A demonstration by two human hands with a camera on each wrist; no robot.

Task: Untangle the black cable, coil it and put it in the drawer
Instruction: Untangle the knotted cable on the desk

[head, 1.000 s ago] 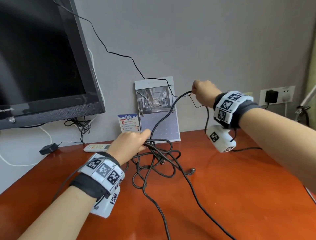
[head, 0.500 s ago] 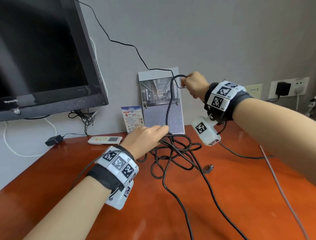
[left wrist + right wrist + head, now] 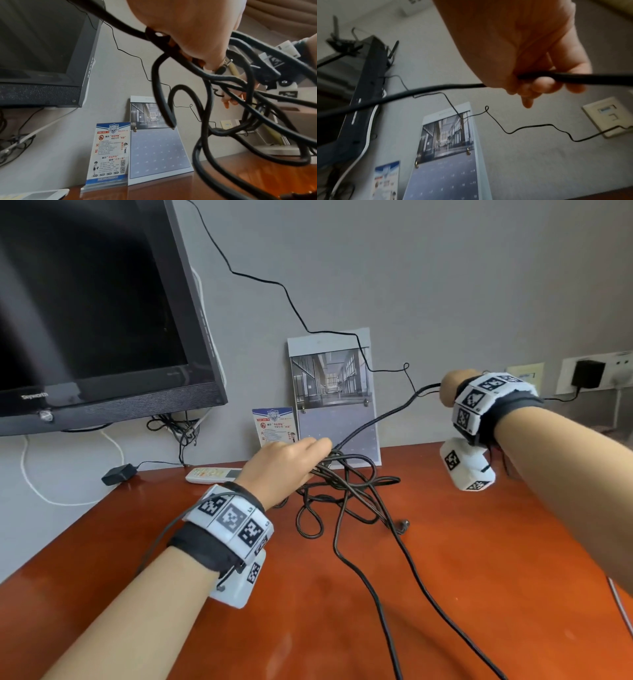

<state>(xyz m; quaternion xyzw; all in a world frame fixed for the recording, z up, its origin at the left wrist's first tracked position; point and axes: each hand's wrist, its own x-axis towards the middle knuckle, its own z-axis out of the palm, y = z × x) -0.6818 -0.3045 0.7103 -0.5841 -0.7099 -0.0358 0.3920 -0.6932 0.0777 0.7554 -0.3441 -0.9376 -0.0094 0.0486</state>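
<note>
On the red-brown desk [image 3: 479, 577] by the grey wall, the black cable [image 3: 346, 494] lies tangled. My left hand [image 3: 284, 467] grips a bunch of its loops; my right hand [image 3: 448, 388] pinches one strand, raised and stretched taut between them.

A glossy reddish-brown wooden table [image 3: 445, 594] stands against the wall. The tangled black cable [image 3: 346, 491] lies on it, strands trailing toward the near edge. Behind the tangle a desk calendar [image 3: 337, 419] stands; left of the calendar an information card [image 3: 274, 426], further left a white remote control [image 3: 212, 475], then a black adapter [image 3: 118, 474].
</note>
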